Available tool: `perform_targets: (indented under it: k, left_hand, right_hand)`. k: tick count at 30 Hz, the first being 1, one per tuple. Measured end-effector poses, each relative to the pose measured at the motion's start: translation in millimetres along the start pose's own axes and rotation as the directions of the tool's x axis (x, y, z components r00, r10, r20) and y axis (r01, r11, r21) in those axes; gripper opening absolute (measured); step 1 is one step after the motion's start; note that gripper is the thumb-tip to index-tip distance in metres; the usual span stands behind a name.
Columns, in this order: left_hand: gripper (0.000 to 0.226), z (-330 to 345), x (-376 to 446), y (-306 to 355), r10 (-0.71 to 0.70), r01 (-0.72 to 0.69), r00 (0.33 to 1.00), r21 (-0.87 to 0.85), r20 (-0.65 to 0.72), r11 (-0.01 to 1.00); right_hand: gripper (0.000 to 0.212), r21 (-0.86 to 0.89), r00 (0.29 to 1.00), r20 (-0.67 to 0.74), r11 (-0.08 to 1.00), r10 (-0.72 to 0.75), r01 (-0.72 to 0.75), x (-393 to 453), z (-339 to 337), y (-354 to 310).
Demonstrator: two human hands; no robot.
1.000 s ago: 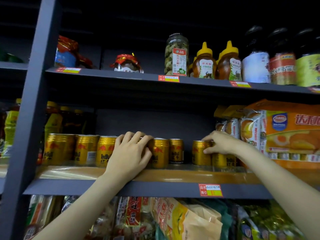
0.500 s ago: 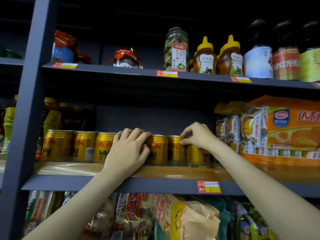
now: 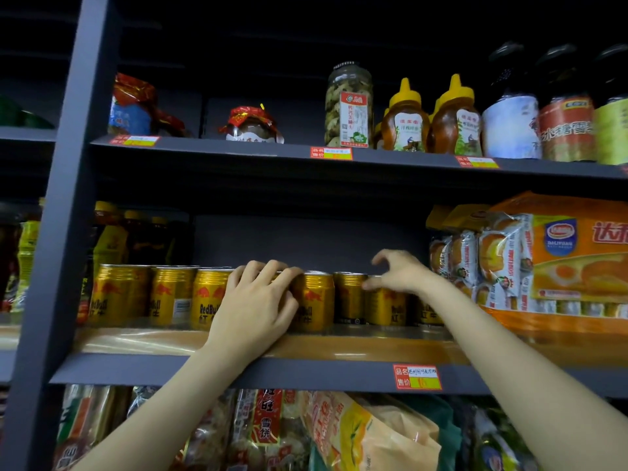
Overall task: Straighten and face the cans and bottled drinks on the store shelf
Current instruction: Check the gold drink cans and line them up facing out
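A row of gold cans stands on the middle shelf. The left hand wraps around one can in the row; its fingers curl over the top. At 3 o'clock from it, the right hand sits on another gold can. Its thumb touches the can's rim and its fingers lift, half open. Tall drink bottles stand behind the cans at 9 o'clock.

Glossy gold metal cans, matt dark shelf

Dim store light, dark upper shelves — edges bowed
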State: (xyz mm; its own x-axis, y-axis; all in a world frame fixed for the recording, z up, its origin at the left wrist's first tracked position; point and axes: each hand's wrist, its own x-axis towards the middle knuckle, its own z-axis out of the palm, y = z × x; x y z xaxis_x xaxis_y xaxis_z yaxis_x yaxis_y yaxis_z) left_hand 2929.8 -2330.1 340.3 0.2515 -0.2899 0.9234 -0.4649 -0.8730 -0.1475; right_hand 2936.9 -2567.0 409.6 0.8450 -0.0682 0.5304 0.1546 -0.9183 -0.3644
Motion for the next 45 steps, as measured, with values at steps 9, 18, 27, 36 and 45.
perform_targets:
  k: [9, 18, 27, 36, 45]
  left_hand:
    - [0.044, -1, 0, 2, -0.003, 0.003, 1.000, 0.001, 0.012, 1.000]
    - [0.043, -2, -1, 3, 0.001, -0.001, 1.000, 0.011, -0.012, 1.000]
    - [0.040, 0, 1, 1, 0.005, -0.005, 1.000, 0.018, -0.014, 1.000]
    - [0.042, 0, 1, 1, 0.002, -0.002, 1.000, 0.023, 0.013, 1.000]
    - [0.043, -2, -1, 2, 0.006, -0.006, 1.000, 0.044, 0.002, 0.999]
  right_hand:
    - [0.042, 0.081, 0.983, 0.046, 0.982, -0.175, 0.171, -23, -3, -9]
    - [0.047, -0.029, 0.986, -0.080, 0.989, -0.147, 0.145, -6, 29, -14]
    - [0.049, -0.247, 0.983, -0.183, 0.966, 0.030, -0.076, 19, -14, 58]
    - [0.055, -0.049, 0.999, 0.025, 0.998, -0.026, 0.027, -1, -16, 50]
    - [0.056, 0.139, 0.947, 0.182, 0.960, -0.266, 0.243, -37, -19, 6]
